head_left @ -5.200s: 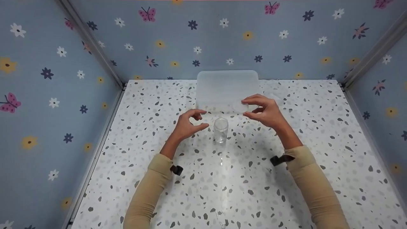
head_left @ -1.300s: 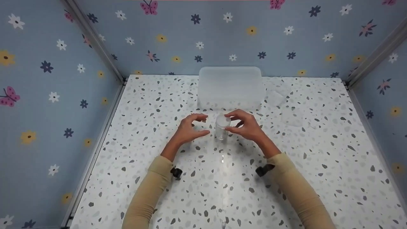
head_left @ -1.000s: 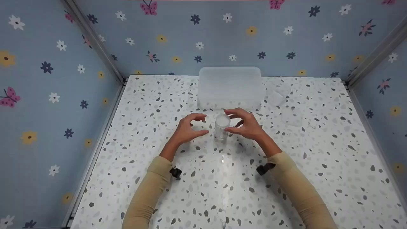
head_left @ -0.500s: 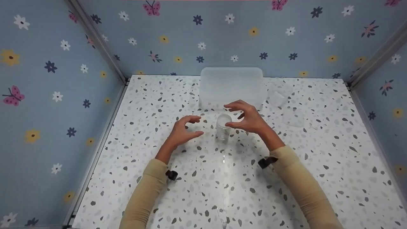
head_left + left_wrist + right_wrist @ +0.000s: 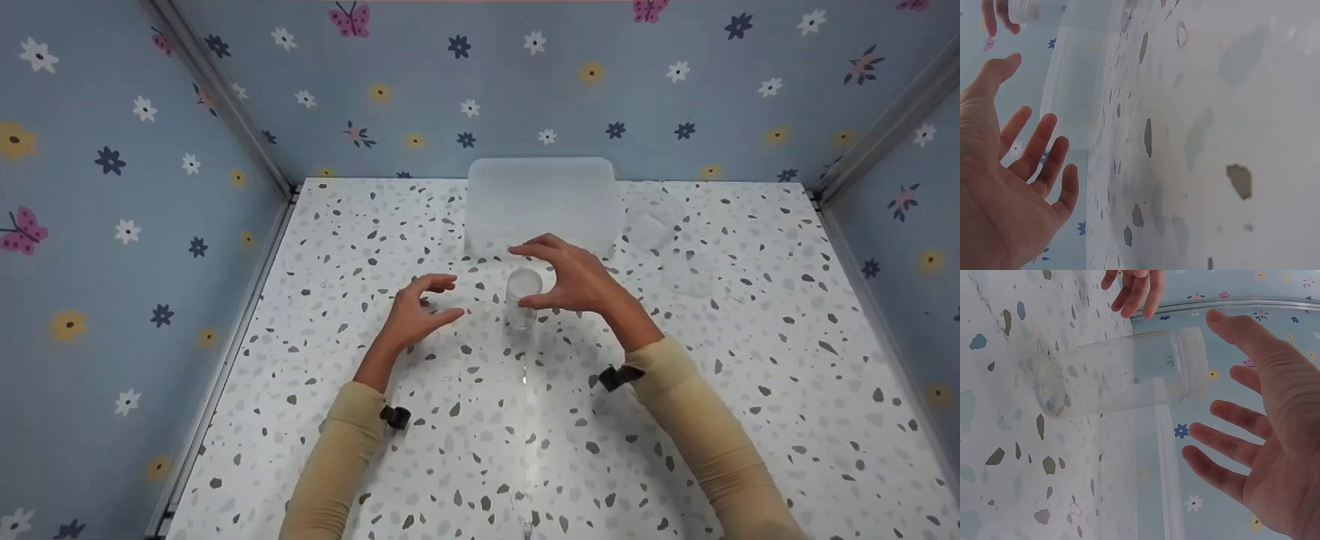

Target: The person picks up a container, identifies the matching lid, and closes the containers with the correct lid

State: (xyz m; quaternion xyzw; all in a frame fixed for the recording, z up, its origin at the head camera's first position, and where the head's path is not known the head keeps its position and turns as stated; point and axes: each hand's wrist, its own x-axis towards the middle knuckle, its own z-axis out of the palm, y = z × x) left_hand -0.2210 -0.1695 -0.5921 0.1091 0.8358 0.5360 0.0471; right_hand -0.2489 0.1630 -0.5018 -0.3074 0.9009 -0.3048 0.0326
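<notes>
A clear, see-through jar point(image 5: 520, 316) stands upright near the middle of the speckled table, and a whitish translucent lid point(image 5: 525, 283) sits on its mouth. My right hand point(image 5: 579, 279) is just right of the lid, thumb and fingers spread around it; the right wrist view shows a gap between the fingers and the lid point(image 5: 1193, 363). To the left, well apart from the jar, my left hand point(image 5: 411, 313) hovers with relaxed fingers and holds nothing. The left wrist view shows its palm and loosely bent fingers. Only part of the jar appears there, at the top edge.
Behind the jar, against the flowered back wall, is a frosted translucent box point(image 5: 541, 199). Thin clear plastic pieces, hard to make out, lie on the table point(image 5: 360, 255) to its right, one a rounded sheet point(image 5: 688, 274). Flowered panels close in both sides.
Earlier my right hand held a faint clear piece away from the uncovered jar. Then its fingers were at the lid on the jar; now they have spread off it. My left hand has drawn back leftward.
</notes>
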